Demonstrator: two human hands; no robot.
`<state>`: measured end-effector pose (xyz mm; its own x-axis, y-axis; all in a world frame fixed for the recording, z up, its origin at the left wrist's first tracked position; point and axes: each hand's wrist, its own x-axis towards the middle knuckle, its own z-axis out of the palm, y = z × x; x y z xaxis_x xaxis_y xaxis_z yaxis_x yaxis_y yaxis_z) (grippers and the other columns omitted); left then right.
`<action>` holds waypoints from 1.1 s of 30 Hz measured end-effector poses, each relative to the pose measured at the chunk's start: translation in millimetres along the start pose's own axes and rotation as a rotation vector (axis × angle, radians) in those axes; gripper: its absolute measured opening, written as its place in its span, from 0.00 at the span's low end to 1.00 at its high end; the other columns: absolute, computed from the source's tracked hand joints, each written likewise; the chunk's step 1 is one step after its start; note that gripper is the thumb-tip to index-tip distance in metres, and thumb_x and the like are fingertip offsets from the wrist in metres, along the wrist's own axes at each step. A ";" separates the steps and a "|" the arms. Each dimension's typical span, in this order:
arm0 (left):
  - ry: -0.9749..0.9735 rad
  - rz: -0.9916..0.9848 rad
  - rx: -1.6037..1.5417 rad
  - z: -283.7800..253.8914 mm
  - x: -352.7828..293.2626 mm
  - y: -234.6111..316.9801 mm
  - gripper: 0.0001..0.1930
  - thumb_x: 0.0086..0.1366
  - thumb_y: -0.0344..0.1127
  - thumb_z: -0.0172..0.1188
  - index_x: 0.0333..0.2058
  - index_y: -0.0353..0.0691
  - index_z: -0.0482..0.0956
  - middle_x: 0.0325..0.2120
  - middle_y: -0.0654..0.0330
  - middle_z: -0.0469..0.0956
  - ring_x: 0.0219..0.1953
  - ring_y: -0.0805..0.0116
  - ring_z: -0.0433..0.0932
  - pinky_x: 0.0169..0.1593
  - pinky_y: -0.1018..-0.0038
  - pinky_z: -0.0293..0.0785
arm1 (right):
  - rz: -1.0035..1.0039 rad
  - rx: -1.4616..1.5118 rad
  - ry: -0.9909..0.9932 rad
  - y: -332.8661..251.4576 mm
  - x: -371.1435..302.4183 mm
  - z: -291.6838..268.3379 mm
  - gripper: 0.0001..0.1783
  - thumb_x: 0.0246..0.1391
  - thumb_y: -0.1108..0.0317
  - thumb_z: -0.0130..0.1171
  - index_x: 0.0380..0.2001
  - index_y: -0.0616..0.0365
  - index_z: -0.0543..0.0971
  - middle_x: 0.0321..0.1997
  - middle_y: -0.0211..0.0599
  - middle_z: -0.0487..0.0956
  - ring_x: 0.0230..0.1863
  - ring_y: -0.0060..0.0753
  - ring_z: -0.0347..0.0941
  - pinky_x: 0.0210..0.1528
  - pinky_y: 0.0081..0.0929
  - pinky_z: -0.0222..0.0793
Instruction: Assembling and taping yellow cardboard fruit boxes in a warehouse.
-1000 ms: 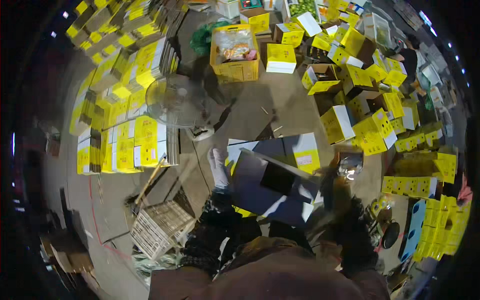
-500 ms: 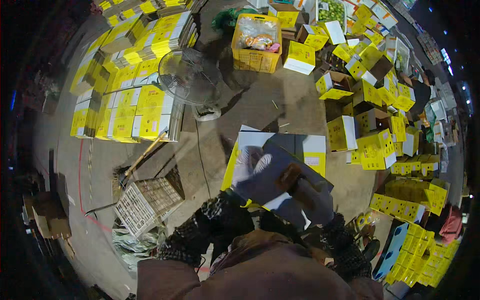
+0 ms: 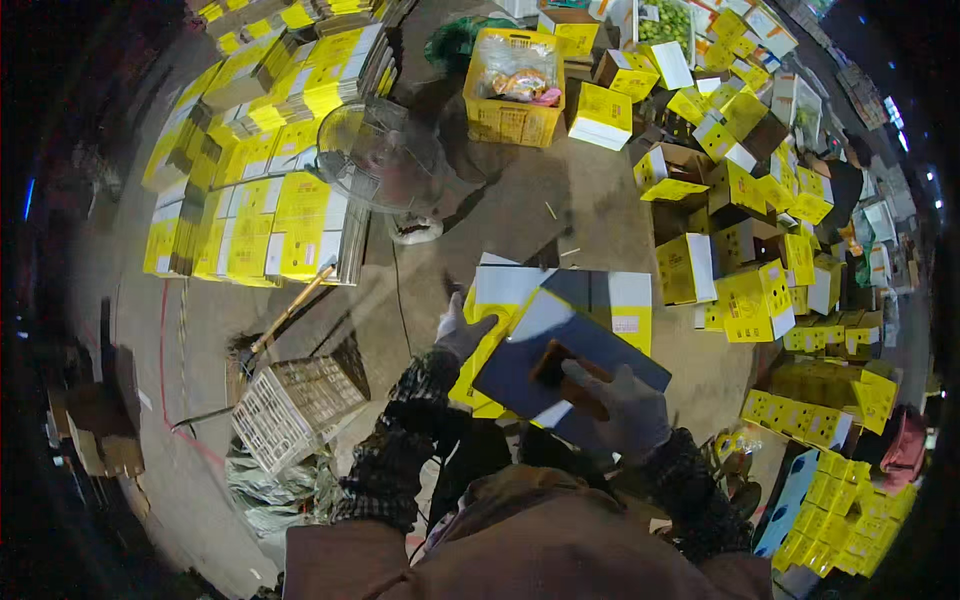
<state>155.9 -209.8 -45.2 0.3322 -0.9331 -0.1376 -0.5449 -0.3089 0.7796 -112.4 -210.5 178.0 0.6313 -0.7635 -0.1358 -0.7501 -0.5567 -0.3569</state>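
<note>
In front of me lies a pile of flattened yellow-and-white cartons [image 3: 629, 292]. A tilted sheet of cardboard [image 3: 520, 375], mostly in blue-grey shade, rests on top. My right hand [image 3: 632, 410], in a pale glove, is closed round a brown block-shaped tool [image 3: 560, 366] over this sheet; its exact kind and its underside are hidden. My left hand [image 3: 463, 330], gloved too, is at the pile's left edge. Its thumb and forefinger are spread, the thumb reaching over the yellow cardboard, and nothing is gripped in it.
Left of me lie a tipped white plastic crate [image 3: 292, 412] and a wooden-handled broom [image 3: 290, 315]. Beyond stand a floor fan [image 3: 380, 155] and stacks of flat yellow cartons [image 3: 300, 215]. A yellow crate [image 3: 513, 128] is ahead; open yellow boxes [image 3: 755, 300] crowd the right.
My left hand has moved left off the upper sheet to the pile's left edge, its fingers spreading. My right hand has shifted slightly with the brown tool, which has moved up-left over the cardboard.
</note>
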 end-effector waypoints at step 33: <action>-0.914 0.396 0.259 19.3 77.7 259.5 0.23 0.61 0.44 0.54 0.53 0.40 0.67 0.47 0.56 0.73 0.41 0.66 0.75 0.46 0.72 0.69 | 0.503 1.511 1.088 181.9 -156.4 22.2 0.20 0.47 0.87 0.44 0.44 0.59 0.66 0.36 0.31 0.71 0.37 0.24 0.69 0.41 0.22 0.68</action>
<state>25.5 -366.0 134.6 -0.5613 -0.7266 -0.3961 -0.6732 0.1225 0.7293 -343.2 -185.1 113.8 -0.3788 -0.9160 -0.1322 0.3470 -0.0082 -0.9378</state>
